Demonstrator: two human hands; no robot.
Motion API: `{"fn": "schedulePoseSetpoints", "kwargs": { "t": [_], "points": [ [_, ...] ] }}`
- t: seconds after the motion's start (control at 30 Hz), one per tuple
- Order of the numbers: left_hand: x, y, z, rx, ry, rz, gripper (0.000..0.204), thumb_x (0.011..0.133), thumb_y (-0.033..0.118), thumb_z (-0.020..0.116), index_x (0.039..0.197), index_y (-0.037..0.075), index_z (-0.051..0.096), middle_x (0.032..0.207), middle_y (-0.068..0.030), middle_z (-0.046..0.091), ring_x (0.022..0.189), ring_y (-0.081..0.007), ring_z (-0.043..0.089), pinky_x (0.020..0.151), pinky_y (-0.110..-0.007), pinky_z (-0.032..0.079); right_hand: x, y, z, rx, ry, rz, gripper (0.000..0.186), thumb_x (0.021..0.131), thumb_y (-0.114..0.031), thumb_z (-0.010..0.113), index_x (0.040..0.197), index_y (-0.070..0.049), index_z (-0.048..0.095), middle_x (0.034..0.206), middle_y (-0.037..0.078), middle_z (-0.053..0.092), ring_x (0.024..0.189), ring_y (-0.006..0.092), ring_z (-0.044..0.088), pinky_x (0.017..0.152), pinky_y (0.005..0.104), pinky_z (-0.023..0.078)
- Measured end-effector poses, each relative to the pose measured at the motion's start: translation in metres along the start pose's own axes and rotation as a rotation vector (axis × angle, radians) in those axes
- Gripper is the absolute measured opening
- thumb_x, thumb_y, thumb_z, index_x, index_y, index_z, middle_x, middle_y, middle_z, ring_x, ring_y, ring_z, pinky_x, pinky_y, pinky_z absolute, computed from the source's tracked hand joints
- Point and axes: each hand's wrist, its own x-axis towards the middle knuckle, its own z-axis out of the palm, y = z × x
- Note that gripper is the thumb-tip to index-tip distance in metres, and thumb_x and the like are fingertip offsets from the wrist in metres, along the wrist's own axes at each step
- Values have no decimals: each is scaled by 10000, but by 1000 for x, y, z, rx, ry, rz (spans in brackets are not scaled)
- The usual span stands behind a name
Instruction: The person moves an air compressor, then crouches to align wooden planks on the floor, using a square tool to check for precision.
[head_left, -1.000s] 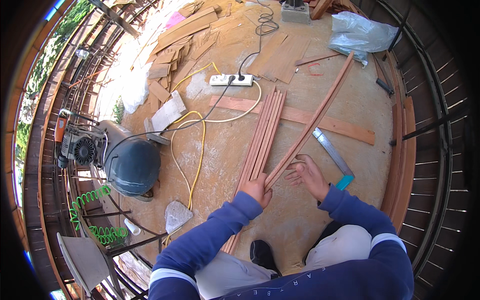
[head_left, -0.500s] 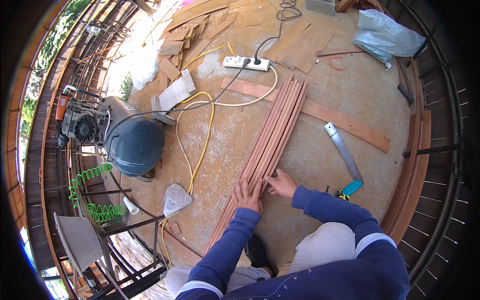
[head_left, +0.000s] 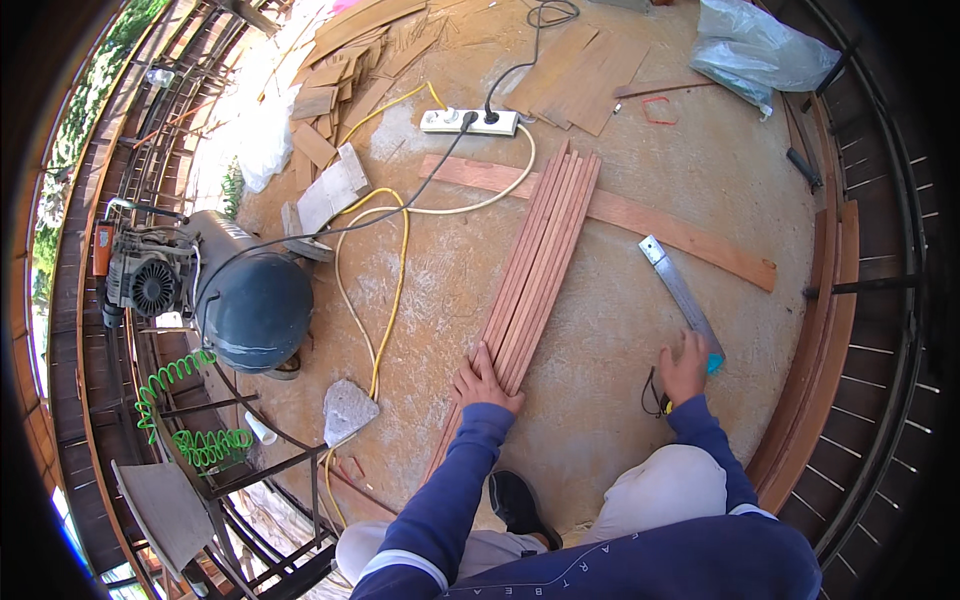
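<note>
My left hand [head_left: 485, 384] lies on the near half of a bundle of long reddish wood strips [head_left: 540, 275], fingers stretched over its left part. The strips lie side by side at a slant, their far ends across a flat plank [head_left: 690, 237]. Over to the right, my right hand [head_left: 684, 368] hovers with parted, bent fingers and nothing visible in them. It is beside the teal handle of a try square [head_left: 682, 290] with a metal blade. A yellow-and-black tape measure [head_left: 667, 404] with a dark cord loop shows partly beneath that hand.
To the left stands an air compressor [head_left: 258, 312] with a green coiled hose [head_left: 210, 445]. A white power strip [head_left: 468, 122] and yellow cable [head_left: 404, 260] lie ahead. A stone [head_left: 348, 412], thin boards [head_left: 580, 80], a plastic bag [head_left: 760, 50] and a railing surround the floor.
My right hand has left the strips and moved right to the try square and tape measure. My left hand stays on the bundle, and the strips' near part looks more spread. The view has shifted slightly.
</note>
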Motion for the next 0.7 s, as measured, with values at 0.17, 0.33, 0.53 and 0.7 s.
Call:
{"fn": "schedulePoseSetpoints", "kwargs": {
  "t": [0.17,0.33,0.53,0.7],
  "points": [
    [43,30,-6,-122,34,132,1153,604,365,793,1561,198,172,1499,-258,264,1308,-454,350,1107,-543,272,-36,68,-39,-194,-121,431,645,809,-336,748,1267,30,479,1270,247,485,1119,431,536,946,480,454],
    [83,61,-15,-93,4,175,1148,612,365,799,1556,179,173,1506,-252,254,1329,-447,341,1107,-521,289,-35,62,-13,-16,-99,679,727,762,-400,765,1278,11,460,1202,270,568,1134,415,565,951,461,469],
    [80,63,-19,-16,36,145,1109,621,388,771,1551,173,208,1497,-253,261,1323,-433,345,1081,-521,291,-9,45,-1,-31,7,820,722,701,-343,787,1237,19,466,1166,265,615,1080,421,603,934,454,485],
    [82,57,-21,-50,15,158,1098,618,416,767,1547,180,231,1492,-247,267,1313,-420,348,1090,-525,268,-17,79,6,212,87,854,558,669,-276,797,1055,44,554,947,203,669,888,335,666,804,420,530]
  ]
}}
